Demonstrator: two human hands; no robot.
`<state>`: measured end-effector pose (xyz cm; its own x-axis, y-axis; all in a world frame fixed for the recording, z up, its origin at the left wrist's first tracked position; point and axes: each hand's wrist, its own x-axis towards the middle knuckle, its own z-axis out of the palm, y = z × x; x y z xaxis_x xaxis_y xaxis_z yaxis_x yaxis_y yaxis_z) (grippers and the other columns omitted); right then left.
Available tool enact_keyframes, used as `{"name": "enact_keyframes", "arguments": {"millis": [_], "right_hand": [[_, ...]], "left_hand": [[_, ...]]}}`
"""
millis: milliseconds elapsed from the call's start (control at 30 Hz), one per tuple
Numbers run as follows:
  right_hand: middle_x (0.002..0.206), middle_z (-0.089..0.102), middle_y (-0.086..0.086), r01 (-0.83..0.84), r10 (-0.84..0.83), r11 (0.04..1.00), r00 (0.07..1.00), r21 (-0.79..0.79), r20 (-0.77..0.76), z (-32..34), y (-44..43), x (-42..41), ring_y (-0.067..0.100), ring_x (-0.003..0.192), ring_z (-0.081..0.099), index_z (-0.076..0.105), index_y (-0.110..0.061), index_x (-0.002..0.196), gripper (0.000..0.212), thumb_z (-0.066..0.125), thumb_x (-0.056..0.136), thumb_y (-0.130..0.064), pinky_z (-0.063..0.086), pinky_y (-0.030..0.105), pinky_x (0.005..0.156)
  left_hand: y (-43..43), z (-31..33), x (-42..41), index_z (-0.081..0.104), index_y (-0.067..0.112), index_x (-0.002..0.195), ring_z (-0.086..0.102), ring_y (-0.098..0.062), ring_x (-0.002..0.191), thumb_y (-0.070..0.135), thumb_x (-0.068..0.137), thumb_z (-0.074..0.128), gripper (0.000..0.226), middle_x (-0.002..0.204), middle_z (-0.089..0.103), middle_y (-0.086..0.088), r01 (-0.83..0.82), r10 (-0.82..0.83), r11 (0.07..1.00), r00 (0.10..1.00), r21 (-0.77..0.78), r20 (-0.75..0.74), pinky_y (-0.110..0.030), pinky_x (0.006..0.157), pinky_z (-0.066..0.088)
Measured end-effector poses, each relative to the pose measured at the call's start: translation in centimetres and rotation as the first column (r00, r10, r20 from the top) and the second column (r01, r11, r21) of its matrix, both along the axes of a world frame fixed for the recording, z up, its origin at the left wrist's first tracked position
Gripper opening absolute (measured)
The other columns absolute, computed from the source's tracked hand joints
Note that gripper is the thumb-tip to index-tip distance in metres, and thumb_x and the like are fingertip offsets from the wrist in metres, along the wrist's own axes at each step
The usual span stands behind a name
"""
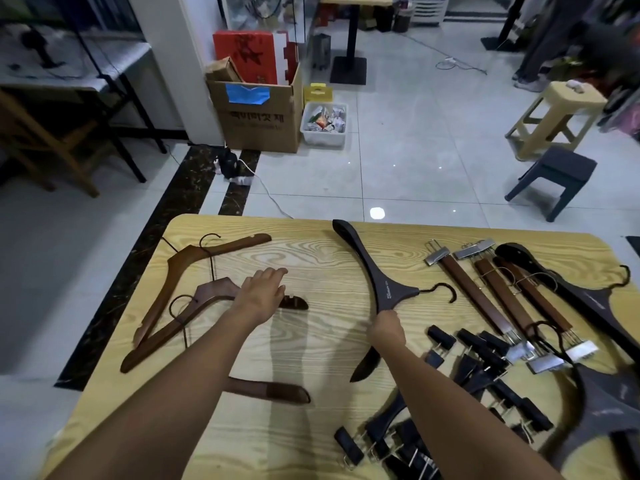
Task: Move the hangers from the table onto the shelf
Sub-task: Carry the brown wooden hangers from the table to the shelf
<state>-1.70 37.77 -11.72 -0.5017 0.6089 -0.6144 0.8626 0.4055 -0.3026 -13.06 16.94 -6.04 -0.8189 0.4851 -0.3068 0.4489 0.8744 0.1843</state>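
Wood-grain desk (311, 251) carries all hangers; two big dark suit hangers (588, 299) lie along the right edge, one toward the far right corner, one toward the near right corner, partly blurred; black wide-shoulder hanger (363, 265) lies mid-desk, one arm reaching to the far edge, the other arm passing under the right wrist, hook pointing right; right hand (386, 327) grips it at the centre below the hook, fingers curled round the wood; light brown wooden hanger (194, 254) lies near the far left corner, dark brown wooden hanger (214, 289) just beside it on the near side, the two overlapping near the left edge; left hand (261, 292) lies palm down on the dark brown one's right arm, fingers stretched forward and spread a little, thumb grip cannot tell; three brown clip hangers (491, 292) with metal clips lie side by side right of the black hook; heap of black clip hangers (485, 355) toward the near edge, right of the right forearm; brown hanger arm (277, 393) shows between the forearms.
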Motion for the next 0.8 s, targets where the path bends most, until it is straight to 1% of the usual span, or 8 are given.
{"name": "enact_keyframes", "arguments": {"millis": [100,167,233,333,467,567,667,800], "right_hand": [[0.135,0.041,0.020,0.077,-0.080,0.994,0.996,-0.074,-0.032,1.3,0.2,-0.5,0.034,0.117,0.052,0.030,0.004,0.138,0.052,0.053,0.094,-0.010,0.046,0.035,0.082],[0.135,0.039,0.022,0.074,-0.078,0.993,0.996,-0.095,-0.034,2.2,0.5,-0.7,0.035,0.117,0.050,0.028,0.004,0.136,0.051,0.053,0.094,-0.011,0.047,0.037,0.084],[0.135,0.038,0.022,0.051,-0.055,0.996,0.997,-0.071,-0.056,3.0,0.7,-1.0,0.035,0.117,0.050,0.027,0.005,0.136,0.047,0.047,0.097,-0.011,0.048,0.040,0.091],[0.135,0.041,0.022,0.012,-0.018,0.999,0.989,-0.038,-0.148,4.5,0.9,-1.6,0.037,0.110,0.055,0.030,0.002,0.136,0.045,0.046,0.098,-0.016,0.048,0.040,0.086],[0.131,0.048,0.024,-0.170,0.168,0.985,0.943,0.019,-0.288,6.3,0.9,-3.3,0.040,0.112,0.053,0.029,0.002,0.138,0.050,0.047,0.099,-0.023,0.045,0.038,0.078],[0.121,0.055,0.023,-0.285,0.295,0.955,0.880,0.084,-0.373,7.6,0.2,-4.4,0.040,0.106,0.056,0.038,0.003,0.128,0.044,0.046,0.100,-0.030,0.039,0.035,0.070],[0.114,0.057,0.019,-0.362,0.399,0.917,0.830,0.169,-0.390,8.8,-1.5,-5.5,0.038,0.102,0.057,0.046,-0.001,0.120,0.038,0.044,0.100,-0.033,0.039,0.035,0.071],[0.116,0.056,0.015,-0.496,0.549,0.836,0.753,0.235,-0.364,9.8,-5.1,-6.6,0.037,0.106,0.057,0.046,-0.004,0.118,0.030,0.041,0.101,-0.029,0.039,0.038,0.076]], "left_hand": [[-0.5,0.3,0.4,0.027,0.020,0.146,0.035,-0.025,0.133,0.027,0.103,0.031,0.044,0.145,0.038,-0.005,-0.023,0.022,1.000,1.000,-0.007,-0.003,-0.037,0.105,0.029],[-0.8,0.5,1.1,0.027,0.020,0.146,0.035,-0.025,0.133,0.027,0.102,0.032,0.045,0.145,0.039,-0.005,-0.032,0.032,0.999,0.999,0.000,-0.001,-0.038,0.105,0.029],[-1.2,0.7,1.8,0.027,0.020,0.146,0.036,-0.024,0.132,0.026,0.102,0.032,0.045,0.144,0.040,-0.005,-0.036,0.036,0.999,0.999,0.005,-0.003,-0.038,0.105,0.029],[-2.2,0.6,2.9,0.030,0.019,0.144,0.039,-0.024,0.131,0.025,0.102,0.031,0.043,0.141,0.044,-0.005,-0.064,0.064,0.998,0.998,-0.001,-0.008,-0.038,0.104,0.030],[-4.4,0.2,4.2,0.034,0.018,0.143,0.043,-0.026,0.128,0.023,0.100,0.034,0.043,0.139,0.047,-0.008,-0.047,0.047,0.994,0.999,-0.097,0.002,-0.038,0.103,0.034],[-7.0,-0.3,5.1,0.036,0.021,0.142,0.041,-0.023,0.131,0.022,0.100,0.036,0.042,0.141,0.046,-0.005,-0.080,0.082,0.984,0.997,-0.157,0.005,-0.036,0.106,0.034],[-9.6,-0.9,6.3,0.032,0.022,0.143,0.040,-0.022,0.131,0.022,0.100,0.034,0.043,0.143,0.043,-0.004,-0.134,0.140,0.960,0.990,-0.248,0.008,-0.036,0.105,0.033],[-12.3,-2.1,8.3,0.027,0.024,0.144,0.036,-0.028,0.132,0.026,0.100,0.034,0.045,0.145,0.037,-0.007,-0.220,0.241,0.924,0.970,-0.312,0.030,-0.039,0.104,0.033]]}}
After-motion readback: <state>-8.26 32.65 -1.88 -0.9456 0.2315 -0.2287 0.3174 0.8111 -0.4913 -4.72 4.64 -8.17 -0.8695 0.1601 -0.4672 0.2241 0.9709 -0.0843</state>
